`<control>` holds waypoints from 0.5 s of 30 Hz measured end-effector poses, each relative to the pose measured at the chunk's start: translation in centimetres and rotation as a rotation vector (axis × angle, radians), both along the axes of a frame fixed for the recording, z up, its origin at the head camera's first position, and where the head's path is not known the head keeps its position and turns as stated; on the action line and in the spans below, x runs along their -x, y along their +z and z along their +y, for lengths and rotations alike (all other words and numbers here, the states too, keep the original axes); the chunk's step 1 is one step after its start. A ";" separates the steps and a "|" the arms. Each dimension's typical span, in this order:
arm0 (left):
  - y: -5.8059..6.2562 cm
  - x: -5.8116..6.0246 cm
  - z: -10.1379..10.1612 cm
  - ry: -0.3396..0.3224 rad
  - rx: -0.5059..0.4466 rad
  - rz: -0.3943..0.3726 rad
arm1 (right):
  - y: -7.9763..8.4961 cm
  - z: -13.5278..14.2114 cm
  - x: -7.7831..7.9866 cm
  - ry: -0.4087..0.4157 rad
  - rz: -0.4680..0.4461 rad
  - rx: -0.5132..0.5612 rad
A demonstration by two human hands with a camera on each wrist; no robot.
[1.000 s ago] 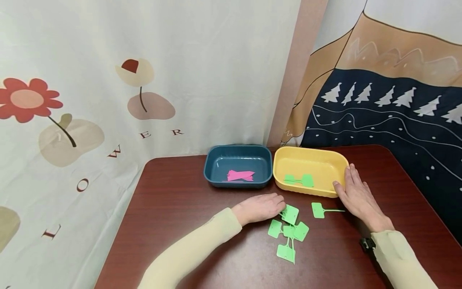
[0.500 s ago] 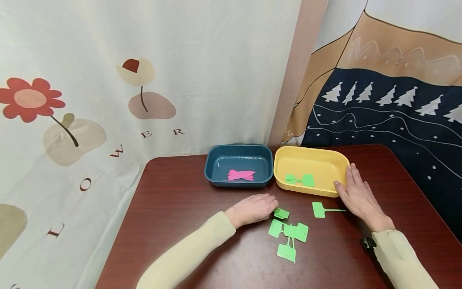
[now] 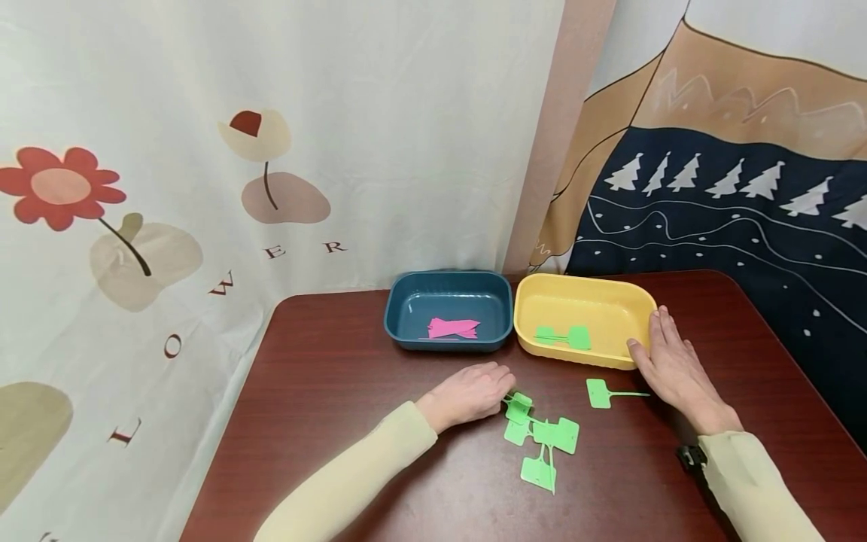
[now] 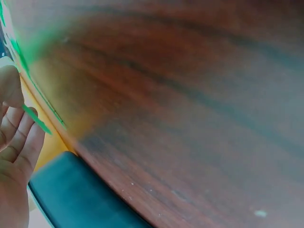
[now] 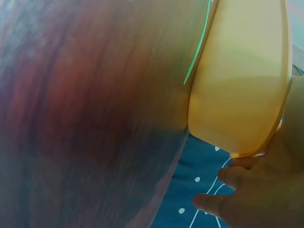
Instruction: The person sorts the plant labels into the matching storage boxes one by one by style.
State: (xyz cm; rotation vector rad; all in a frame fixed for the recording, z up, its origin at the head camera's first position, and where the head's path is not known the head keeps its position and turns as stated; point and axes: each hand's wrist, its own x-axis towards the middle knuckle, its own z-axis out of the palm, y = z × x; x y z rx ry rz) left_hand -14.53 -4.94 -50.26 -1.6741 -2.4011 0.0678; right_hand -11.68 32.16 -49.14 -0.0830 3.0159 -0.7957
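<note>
My left hand (image 3: 470, 391) pinches a green plant label (image 3: 519, 406) by its stem, and the square head sticks out to the right. In the left wrist view the green stem (image 4: 40, 122) passes between thumb and fingers. Several more green plant labels (image 3: 538, 473) lie overlapping on the table just beyond it, one head partly covered by the held one. My right hand (image 3: 673, 369) rests against the right end of the yellow tray (image 3: 609, 309), fingers straight, thumb at the rim. A single plant label (image 3: 599, 394) lies apart in front of that tray, which holds other green labels (image 3: 578, 337).
A dark blue tray (image 3: 447, 348) with pink pointed strips (image 3: 452, 328) stands left of the yellow one, their ends close together. Behind the brown table (image 3: 325, 339) hang printed curtains (image 3: 406, 150). A black band (image 3: 691, 458) sits at my right wrist.
My left hand has drawn the held plant label a little to the left, away from the upper heap, and its head has turned. The right hand stays at the yellow tray.
</note>
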 end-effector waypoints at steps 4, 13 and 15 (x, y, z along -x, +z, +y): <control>0.4 0.0 0.0 0.021 -0.023 -0.003 | 0.0 0.0 0.0 -0.001 -0.002 -0.001; 1.7 -0.4 0.9 0.010 -0.072 0.080 | 0.1 -0.1 0.0 -0.007 -0.007 0.002; 2.1 -0.5 1.2 0.004 -0.071 0.095 | 0.1 0.0 0.0 -0.008 -0.014 0.000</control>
